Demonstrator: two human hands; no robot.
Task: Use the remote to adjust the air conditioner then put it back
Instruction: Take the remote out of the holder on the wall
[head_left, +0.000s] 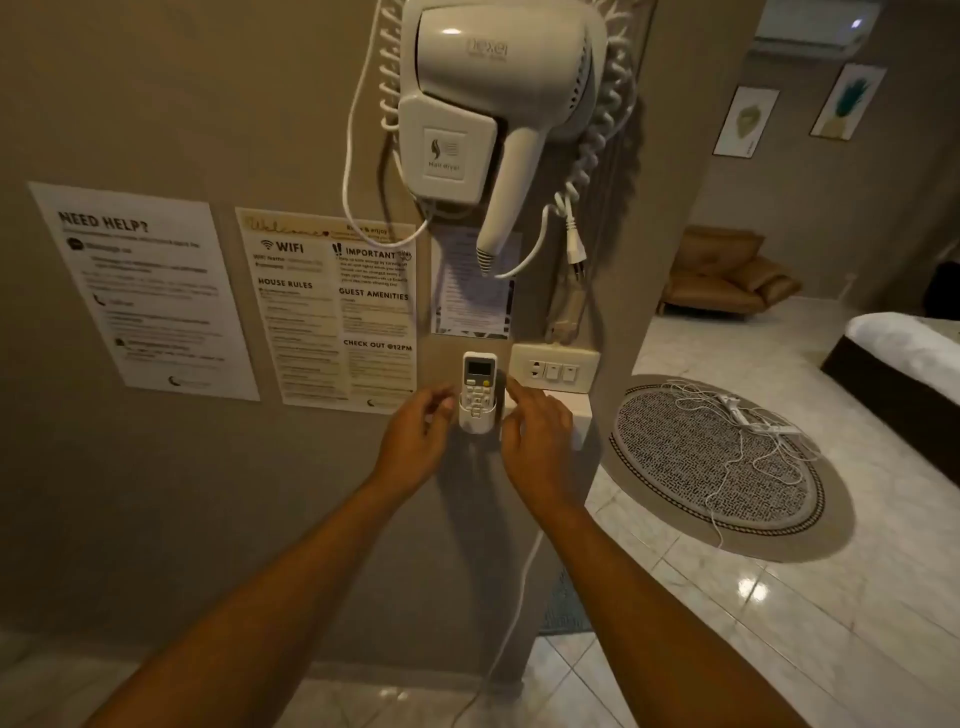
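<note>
Upright, the white remote (478, 387) is seated in its wall holder (476, 420). It is flanked by the left hand (415, 441) at nine o'clock and the right hand (537, 439) at three o'clock, fingers loosely spread, nothing gripped. The air conditioner (810, 26) is mounted at one o'clock.

The remote (478, 385) and its wall holder (475, 422) look like smooth white plastic. Above, the hair dryer (501, 98) is glossy plastic catching a highlight, with a coiled plastic cord (597, 156). Left, the notices (143, 291) are matt paper on a matt painted wall (156, 104). To the right, polished floor tiles (753, 613) shine around a rough woven rug (711, 457).
</note>
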